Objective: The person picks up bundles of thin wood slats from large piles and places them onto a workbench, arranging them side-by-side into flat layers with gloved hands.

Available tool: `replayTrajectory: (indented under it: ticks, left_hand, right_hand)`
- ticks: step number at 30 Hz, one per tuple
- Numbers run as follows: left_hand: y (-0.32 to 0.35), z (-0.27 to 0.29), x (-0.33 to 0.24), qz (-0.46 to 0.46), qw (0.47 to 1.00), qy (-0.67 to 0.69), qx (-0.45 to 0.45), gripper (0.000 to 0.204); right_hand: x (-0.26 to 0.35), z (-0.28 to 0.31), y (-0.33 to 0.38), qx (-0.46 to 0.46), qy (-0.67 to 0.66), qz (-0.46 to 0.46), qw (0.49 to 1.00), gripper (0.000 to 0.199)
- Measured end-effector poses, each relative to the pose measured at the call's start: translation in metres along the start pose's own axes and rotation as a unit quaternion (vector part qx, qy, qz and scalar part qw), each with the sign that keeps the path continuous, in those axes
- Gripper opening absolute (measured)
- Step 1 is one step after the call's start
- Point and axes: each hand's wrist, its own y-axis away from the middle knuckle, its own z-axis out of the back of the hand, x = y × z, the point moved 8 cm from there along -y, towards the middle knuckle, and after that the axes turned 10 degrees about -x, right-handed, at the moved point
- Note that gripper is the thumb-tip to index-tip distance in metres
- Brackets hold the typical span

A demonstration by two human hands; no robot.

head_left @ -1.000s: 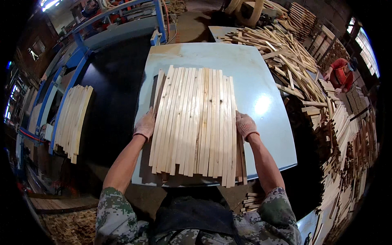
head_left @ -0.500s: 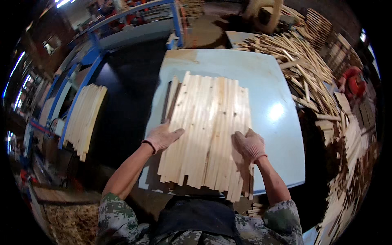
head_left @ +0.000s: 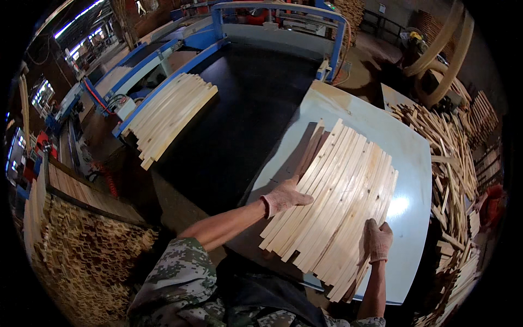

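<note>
A side-by-side bundle of pale wooden strips [head_left: 338, 201], uneven at both ends, lies over a light blue-grey board [head_left: 414, 229]. My left hand [head_left: 287, 197], in a pinkish knit glove, grips its left edge with the thumb on top. At the right edge, near the lower corner, my right hand [head_left: 377, 240] in a matching glove presses in with curled fingers. The fingertips of both hands are partly hidden at the wood's edges. A darker strip [head_left: 312, 146] sticks out along the bundle's far left side.
Left of the board stretches a black belt surface [head_left: 239, 114] with another strip bundle [head_left: 171, 114] on it, beside a blue machine frame [head_left: 280, 6]. A tall stack of strips [head_left: 81, 261] stands at lower left. Loose strips [head_left: 449, 147] pile up at right, near thick hoses [head_left: 436, 54].
My view has turned to the left, bringing more of the belt, blue frame and left stack into sight. Both hands keep hold of the strip bundle, which still lies over the board.
</note>
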Motion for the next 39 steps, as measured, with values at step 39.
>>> replayTrajectory:
  ticks: [39]
  left_hand:
    - [0.02, 0.478, 0.06, -0.009, 0.8, -0.584, -0.136, 0.086]
  right_hand:
    - [0.366, -0.368, 0.231, 0.158, 0.062, 0.069, 0.983, 0.071]
